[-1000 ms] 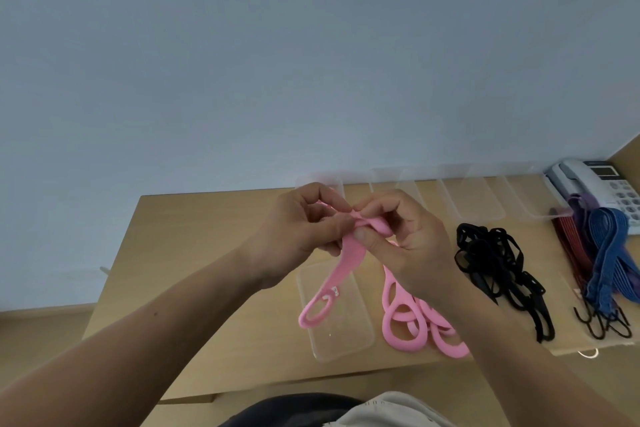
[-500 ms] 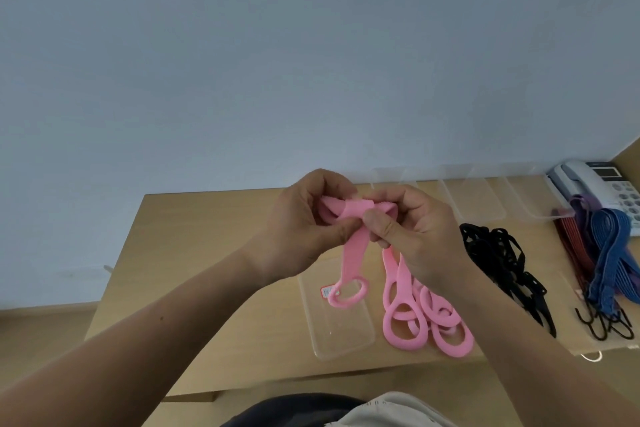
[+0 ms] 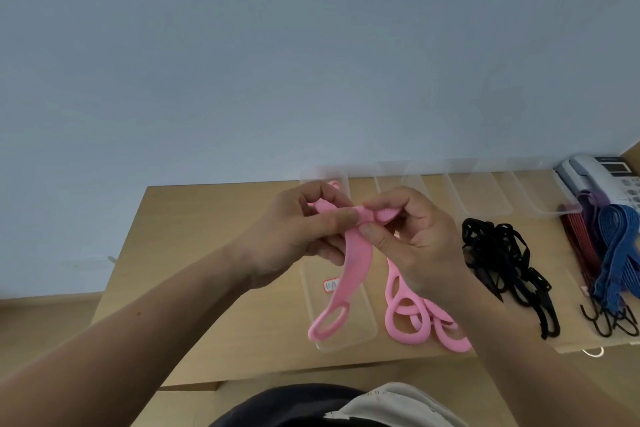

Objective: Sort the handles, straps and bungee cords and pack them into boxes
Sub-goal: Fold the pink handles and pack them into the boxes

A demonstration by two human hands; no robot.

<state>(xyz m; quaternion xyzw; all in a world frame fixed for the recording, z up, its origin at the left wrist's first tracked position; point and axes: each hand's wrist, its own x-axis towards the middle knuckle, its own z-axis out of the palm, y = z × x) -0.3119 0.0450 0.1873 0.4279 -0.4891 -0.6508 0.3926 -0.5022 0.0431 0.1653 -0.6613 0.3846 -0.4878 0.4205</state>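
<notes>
From my remote seat I see both hands raised together above the table (image 3: 207,246), sharing one grip: the left hand (image 3: 291,236) and the right hand (image 3: 419,246) each pinch the folded top of a pink handle (image 3: 356,263) between thumb and curled fingers. Below the grip the handle's tail hangs down, and its loop end sits over a clear box (image 3: 371,329) lying on the table. Just right of that box, under the right wrist, lies a pile of pink handles (image 3: 405,322). Further right of the grip is a tangle of black straps (image 3: 498,253), then red, purple and blue bungee cords (image 3: 616,246) with dark hooks. Behind the grip a row of clear boxes (image 3: 485,201) lines the table's far edge, and a telephone (image 3: 602,177) sits at the far right.
</notes>
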